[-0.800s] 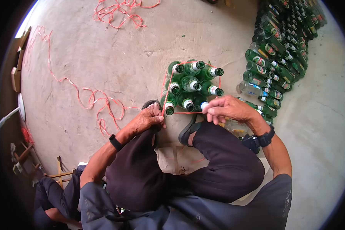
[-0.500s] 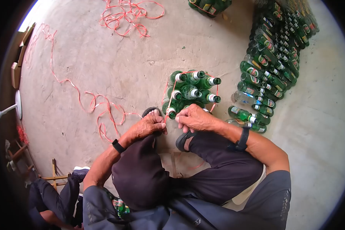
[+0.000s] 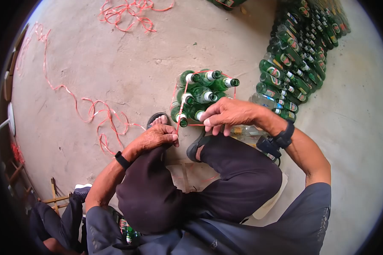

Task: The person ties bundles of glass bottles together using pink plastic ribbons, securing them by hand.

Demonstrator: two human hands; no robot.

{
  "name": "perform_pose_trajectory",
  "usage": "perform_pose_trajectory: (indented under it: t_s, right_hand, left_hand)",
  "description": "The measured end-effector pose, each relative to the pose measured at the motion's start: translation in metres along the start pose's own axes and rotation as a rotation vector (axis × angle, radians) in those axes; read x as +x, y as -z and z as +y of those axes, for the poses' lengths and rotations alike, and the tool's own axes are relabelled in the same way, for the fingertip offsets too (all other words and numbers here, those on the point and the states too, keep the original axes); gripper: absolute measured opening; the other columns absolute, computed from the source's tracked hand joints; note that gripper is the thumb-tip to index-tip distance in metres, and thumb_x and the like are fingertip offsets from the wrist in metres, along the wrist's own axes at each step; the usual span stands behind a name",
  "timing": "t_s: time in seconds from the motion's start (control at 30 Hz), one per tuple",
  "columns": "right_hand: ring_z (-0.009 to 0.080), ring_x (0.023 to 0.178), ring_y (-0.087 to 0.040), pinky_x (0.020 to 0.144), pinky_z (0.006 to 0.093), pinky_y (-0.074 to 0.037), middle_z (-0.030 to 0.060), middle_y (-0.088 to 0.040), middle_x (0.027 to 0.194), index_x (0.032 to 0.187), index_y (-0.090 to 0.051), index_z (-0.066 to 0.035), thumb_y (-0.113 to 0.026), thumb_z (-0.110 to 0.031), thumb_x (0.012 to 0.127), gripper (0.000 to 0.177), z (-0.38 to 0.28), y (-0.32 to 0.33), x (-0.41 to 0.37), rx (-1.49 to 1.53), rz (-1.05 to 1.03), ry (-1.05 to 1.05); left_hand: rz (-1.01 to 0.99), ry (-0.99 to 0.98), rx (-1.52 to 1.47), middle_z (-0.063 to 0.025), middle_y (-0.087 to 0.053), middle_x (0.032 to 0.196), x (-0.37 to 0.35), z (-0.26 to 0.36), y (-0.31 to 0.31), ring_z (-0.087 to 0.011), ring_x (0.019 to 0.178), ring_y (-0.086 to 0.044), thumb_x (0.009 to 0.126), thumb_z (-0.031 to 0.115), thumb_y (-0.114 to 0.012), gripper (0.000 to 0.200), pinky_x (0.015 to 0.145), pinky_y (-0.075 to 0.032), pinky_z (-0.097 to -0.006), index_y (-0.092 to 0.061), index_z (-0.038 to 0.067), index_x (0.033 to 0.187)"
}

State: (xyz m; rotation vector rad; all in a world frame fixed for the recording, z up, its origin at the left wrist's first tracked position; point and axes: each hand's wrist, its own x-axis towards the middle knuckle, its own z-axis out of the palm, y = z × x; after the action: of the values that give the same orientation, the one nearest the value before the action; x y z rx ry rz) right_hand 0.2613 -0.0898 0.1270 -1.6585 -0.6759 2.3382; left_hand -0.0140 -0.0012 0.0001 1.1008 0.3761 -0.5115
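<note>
Green glass bottles (image 3: 203,94) stand upright in a tight cluster on the floor before me, with red plastic string (image 3: 184,98) running around and across their necks. My left hand (image 3: 159,137) is closed in a pinch on this string, just below the nearest left bottle. The string runs taut from those fingers up over the bottles. Over the cluster's near right side hovers my right hand (image 3: 232,115), its fingers bent but apart and nothing visible in them. It hides some bottles there, and its fingertips are close to a short stretch of string.
Many green bottles (image 3: 285,80) lie stacked in rows at right. Loose string (image 3: 108,121) trails over the floor at left, with another tangle (image 3: 127,15) farther off. A second tied bundle (image 3: 227,3) shows at the top edge. Another person's leg (image 3: 57,221) is at lower left.
My right hand has moved right and up, its fingers loosening from a tighter pinch. The left hand keeps its pinch on the string. The whole view has shifted slightly.
</note>
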Motion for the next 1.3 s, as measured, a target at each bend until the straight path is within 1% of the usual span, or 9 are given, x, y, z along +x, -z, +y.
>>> perform_pose_trajectory:
  t_s: [0.1, 0.17, 0.3, 0.47, 0.6, 0.8, 0.93, 1.13, 1.3]
  right_hand:
    - [0.012, 0.077, -0.064, 0.054, 0.0226, -0.052, 0.0112, -0.066, 0.094, 0.12, -0.053, 0.009, -0.058, -0.02, 0.092, 0.041, -0.011, 0.01, -0.043, 0.132, 0.203, 0.179]
    - [0.009, 0.069, -0.062, 0.049, 0.019, -0.049, 0.0083, -0.065, 0.085, 0.115, -0.057, 0.008, -0.058, -0.025, 0.093, 0.04, -0.02, -0.007, -0.071, 0.509, 0.318, 0.318]
    - [0.0067, 0.06, -0.059, 0.044, 0.0165, -0.045, 0.0077, -0.063, 0.08, 0.111, -0.058, 0.007, -0.051, -0.025, 0.096, 0.036, -0.04, -0.06, -0.116, 0.721, 0.267, 0.333]
    - [0.0071, 0.057, -0.058, 0.045, 0.0176, -0.045, 0.0085, -0.064, 0.084, 0.115, -0.056, 0.007, -0.051, -0.023, 0.097, 0.035, -0.04, -0.096, -0.083, 0.654, 0.164, 0.227]
    - [0.0075, 0.059, -0.06, 0.044, 0.0203, -0.045, 0.0072, -0.064, 0.084, 0.109, -0.059, 0.007, -0.056, -0.017, 0.092, 0.03, -0.02, -0.097, -0.008, 0.33, 0.335, 0.169]
    - [0.0143, 0.05, -0.061, 0.035, 0.0239, -0.045, 0.0099, -0.064, 0.07, 0.085, -0.062, 0.005, -0.055, -0.015, 0.086, 0.022, 0.02, -0.078, 0.074, 0.293, 0.61, 0.166]
    - [0.0094, 0.052, -0.059, 0.037, 0.0202, -0.045, 0.0103, -0.066, 0.078, 0.103, -0.061, 0.005, -0.055, -0.016, 0.092, 0.024, 0.02, -0.069, 0.083, 0.455, 0.408, 0.131]
    - [0.0103, 0.056, -0.062, 0.039, 0.0195, -0.047, 0.0169, -0.068, 0.089, 0.109, -0.055, 0.008, -0.053, -0.017, 0.094, 0.029, 0.015, -0.071, 0.082, 0.84, 0.189, 0.168]
    - [0.0142, 0.064, -0.067, 0.044, 0.0211, -0.051, 0.0205, -0.067, 0.098, 0.109, -0.054, 0.01, -0.053, -0.016, 0.093, 0.03, 0.015, -0.063, 0.085, 0.829, 0.105, 0.207]
  left_hand:
    - [0.0, -0.035, 0.03, -0.002, -0.064, 0.078, -0.004, 0.02, -0.002, -0.0107, 0.078, -0.055, 0.097, 0.028, -0.052, 0.031, 0.075, -0.042, -0.0241, -0.067, 0.003, 0.087]
    - [0.003, -0.023, 0.016, -0.0023, -0.064, 0.079, -0.002, 0.016, -0.002, -0.0108, 0.077, -0.055, 0.097, 0.028, -0.051, 0.031, 0.075, -0.042, -0.0238, -0.067, 0.003, 0.087]
    - [-0.009, -0.044, 0.041, -0.0024, -0.065, 0.081, 0.001, 0.005, 0.002, -0.0111, 0.078, -0.056, 0.097, 0.029, -0.051, 0.033, 0.076, -0.043, -0.0237, -0.066, 0.003, 0.086]
    - [-0.002, -0.067, 0.023, -0.0022, -0.065, 0.08, 0.005, -0.002, 0.003, -0.0114, 0.077, -0.055, 0.097, 0.03, -0.051, 0.033, 0.074, -0.043, -0.0241, -0.066, 0.003, 0.087]
    - [0.031, -0.03, 0.018, -0.002, -0.064, 0.078, 0.012, -0.019, 0.002, -0.0117, 0.076, -0.056, 0.097, 0.029, -0.05, 0.032, 0.073, -0.043, -0.0248, -0.067, 0.003, 0.088]
    - [0.022, 0.007, 0.023, 0.0012, -0.059, 0.073, 0.0, 0.003, 0.002, -0.0082, 0.075, -0.05, 0.095, 0.027, -0.054, 0.03, 0.076, -0.039, -0.0235, -0.069, 0.005, 0.083]
    - [-0.009, -0.1, 0.045, 0.0008, -0.063, 0.077, -0.003, 0.003, 0.003, -0.0083, 0.071, -0.053, 0.096, 0.026, -0.051, 0.027, 0.069, -0.042, -0.0223, -0.067, 0.005, 0.089]
    - [0.017, -0.108, -0.134, 0.0014, -0.061, 0.072, 0.013, -0.018, 0.002, -0.0076, 0.075, -0.055, 0.095, 0.029, -0.054, 0.027, 0.068, -0.043, -0.0223, -0.065, 0.004, 0.097]
    - [0.113, -0.066, -0.13, 0.001, -0.06, 0.067, 0.005, 0.008, 0.008, -0.0082, 0.066, -0.057, 0.094, 0.032, -0.058, 0.029, 0.057, -0.044, -0.0219, -0.064, 0.003, 0.097]
